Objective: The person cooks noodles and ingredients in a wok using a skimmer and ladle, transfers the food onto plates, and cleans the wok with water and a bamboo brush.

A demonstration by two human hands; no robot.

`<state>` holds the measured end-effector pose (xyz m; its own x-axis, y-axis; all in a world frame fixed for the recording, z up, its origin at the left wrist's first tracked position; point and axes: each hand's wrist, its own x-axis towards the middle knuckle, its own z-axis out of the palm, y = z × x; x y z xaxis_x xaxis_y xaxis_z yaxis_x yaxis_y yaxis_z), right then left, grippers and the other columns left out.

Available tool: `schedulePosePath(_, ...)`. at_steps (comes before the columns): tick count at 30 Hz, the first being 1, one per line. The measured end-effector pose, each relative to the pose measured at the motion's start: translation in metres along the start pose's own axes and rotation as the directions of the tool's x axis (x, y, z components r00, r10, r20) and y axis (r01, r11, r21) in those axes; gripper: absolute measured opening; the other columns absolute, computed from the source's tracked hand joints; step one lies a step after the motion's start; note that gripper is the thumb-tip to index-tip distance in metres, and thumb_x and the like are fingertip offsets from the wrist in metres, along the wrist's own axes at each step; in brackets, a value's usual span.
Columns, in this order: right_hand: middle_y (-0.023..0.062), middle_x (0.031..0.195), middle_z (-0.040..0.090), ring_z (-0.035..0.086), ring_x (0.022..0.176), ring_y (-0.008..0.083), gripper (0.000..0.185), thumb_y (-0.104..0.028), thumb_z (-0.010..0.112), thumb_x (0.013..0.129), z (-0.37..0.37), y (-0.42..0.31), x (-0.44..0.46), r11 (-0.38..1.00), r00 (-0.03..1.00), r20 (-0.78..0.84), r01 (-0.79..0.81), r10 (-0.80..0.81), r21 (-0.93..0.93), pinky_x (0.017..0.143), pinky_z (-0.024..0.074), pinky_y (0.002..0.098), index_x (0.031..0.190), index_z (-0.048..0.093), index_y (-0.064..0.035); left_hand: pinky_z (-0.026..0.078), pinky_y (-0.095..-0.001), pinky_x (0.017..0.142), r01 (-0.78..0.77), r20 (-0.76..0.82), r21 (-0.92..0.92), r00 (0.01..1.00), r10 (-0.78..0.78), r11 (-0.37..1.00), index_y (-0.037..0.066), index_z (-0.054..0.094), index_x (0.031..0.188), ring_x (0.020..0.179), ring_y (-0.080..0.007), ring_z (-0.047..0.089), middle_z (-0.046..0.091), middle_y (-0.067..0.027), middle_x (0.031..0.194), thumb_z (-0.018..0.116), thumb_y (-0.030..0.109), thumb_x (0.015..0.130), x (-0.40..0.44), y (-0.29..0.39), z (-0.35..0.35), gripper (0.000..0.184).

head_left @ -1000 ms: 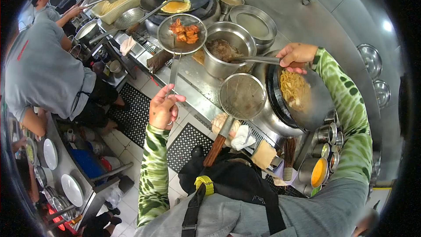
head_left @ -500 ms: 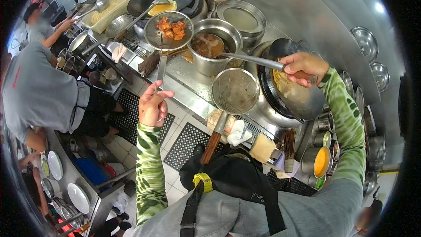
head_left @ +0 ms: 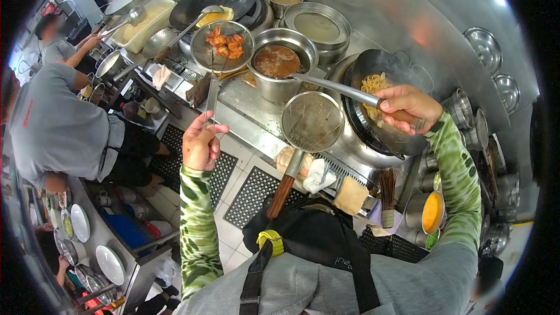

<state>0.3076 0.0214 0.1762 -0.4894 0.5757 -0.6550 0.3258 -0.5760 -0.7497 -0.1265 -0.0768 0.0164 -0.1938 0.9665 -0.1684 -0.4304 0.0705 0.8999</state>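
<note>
Steel forms the pot (head_left: 279,89) left of the right fingers (head_left: 396,104), which grip a ladle (head_left: 341,86) by its sensible wooden end, the bowl within that pot probably heavy with brown liquid (head_left: 276,61). Left fingers (head_left: 205,135) loosely hold a lighter strainer (head_left: 221,64), meat (head_left: 226,44) ahead of them. The pot's rim limits sideways swings; upward looks open.
</note>
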Motion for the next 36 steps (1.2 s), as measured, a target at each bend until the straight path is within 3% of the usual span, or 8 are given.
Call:
schedulePosePath(12,0.0052,0.070,0.059,0.053,0.040,0.0086,0.028,-0.014,0.060,0.092,0.008,-0.011,-0.040,0.990,0.987,-0.116,0.100,-0.111,-0.100,0.031,0.0400,0.0226,0.115,0.053,0.0003,0.033,-0.0205,0.034,0.062,0.055,0.209,0.996,-0.075,0.976,-0.008,0.038,0.134,0.042,-0.0070,0.043,0.067,-0.0174,0.088,0.046,0.001,0.087,-0.006,0.004,0.021,0.048)
schedulePosePath(14,0.0063,0.071,0.059,0.051,0.040,0.0092,0.043,-0.013,0.060,0.091,0.005,-0.009,-0.042,0.983,0.977,-0.155,0.123,-0.144,-0.138,0.031,0.0376,0.0221,0.130,0.049,0.0023,0.034,-0.0203,0.035,0.121,0.123,0.121,0.983,-0.136,0.985,-0.010,0.037,0.134,0.043,-0.0074,0.044,0.067,-0.0196,0.090,0.047,-0.001,0.086,-0.006,0.003,0.026,0.050)
schedulePosePath(17,0.0018,0.067,0.057,0.051,0.040,0.0072,0.027,-0.012,0.059,0.091,0.022,-0.008,-0.042,0.970,0.953,-0.232,0.153,-0.196,-0.190,0.033,0.0394,0.0219,0.114,0.055,0.0000,0.033,-0.0194,0.036,0.189,0.191,0.046,0.962,-0.194,0.981,-0.009,0.039,0.132,0.045,-0.0068,0.044,0.067,-0.0190,0.090,0.048,-0.002,0.087,-0.004,-0.004,0.034,0.047)
schedulePosePath(23,-0.0013,0.063,0.055,0.047,0.039,0.0066,0.032,-0.012,0.059,0.089,0.035,0.037,-0.014,0.834,0.850,-0.318,0.224,-0.421,-0.504,0.037,0.0363,0.0226,0.119,0.057,-0.0024,0.032,-0.0179,0.037,0.243,0.239,-0.033,0.944,-0.229,0.969,-0.006,0.042,0.129,0.048,-0.0052,0.042,0.066,-0.0174,0.092,0.051,-0.001,0.089,-0.004,-0.014,0.054,0.042)
schedulePosePath(26,0.0082,0.066,0.056,0.056,0.053,0.0205,0.045,-0.008,0.060,0.083,0.039,0.069,0.004,0.471,0.627,-0.230,0.250,-0.744,-0.846,0.052,0.0451,0.0326,0.127,0.053,0.0001,0.032,-0.0180,0.037,0.233,0.247,-0.030,0.944,-0.218,0.972,-0.007,0.041,0.130,0.048,-0.0053,0.042,0.066,-0.0172,0.091,0.049,-0.002,0.088,-0.004,-0.019,0.056,0.043)
schedulePosePath(28,0.0173,0.076,0.061,0.063,0.073,0.0350,0.053,-0.008,0.061,0.080,0.045,0.093,0.013,0.398,0.535,-0.253,0.174,-0.806,-0.901,0.068,0.0496,0.0410,0.131,0.050,0.0013,0.032,-0.0182,0.037,0.232,0.246,-0.036,0.945,-0.216,0.972,-0.007,0.040,0.131,0.047,-0.0057,0.042,0.066,-0.0173,0.092,0.048,-0.002,0.088,-0.002,-0.023,0.055,0.044)
schedulePosePath(35,0.0229,0.108,0.059,0.061,0.088,0.0382,0.071,0.003,0.057,0.078,0.082,0.167,0.048,0.341,0.381,-0.251,0.191,-0.890,-0.920,0.077,0.0495,0.0434,0.145,0.038,-0.0045,0.032,-0.0187,0.036,0.213,0.229,-0.072,0.954,-0.192,0.974,-0.007,0.039,0.132,0.047,-0.0058,0.042,0.065,-0.0176,0.094,0.048,-0.003,0.088,-0.004,-0.026,0.053,0.045)
schedulePosePath(36,0.0219,0.112,0.058,0.060,0.086,0.0327,0.075,0.004,0.056,0.079,0.089,0.168,0.051,0.509,0.513,-0.327,0.267,-0.794,-0.818,0.078,0.0490,0.0417,0.149,0.032,-0.0054,0.031,-0.0186,0.036,0.212,0.220,-0.086,0.957,-0.189,0.973,-0.006,0.040,0.131,0.046,-0.0058,0.043,0.066,-0.0174,0.094,0.049,-0.003,0.088,-0.003,-0.026,0.053,0.045)
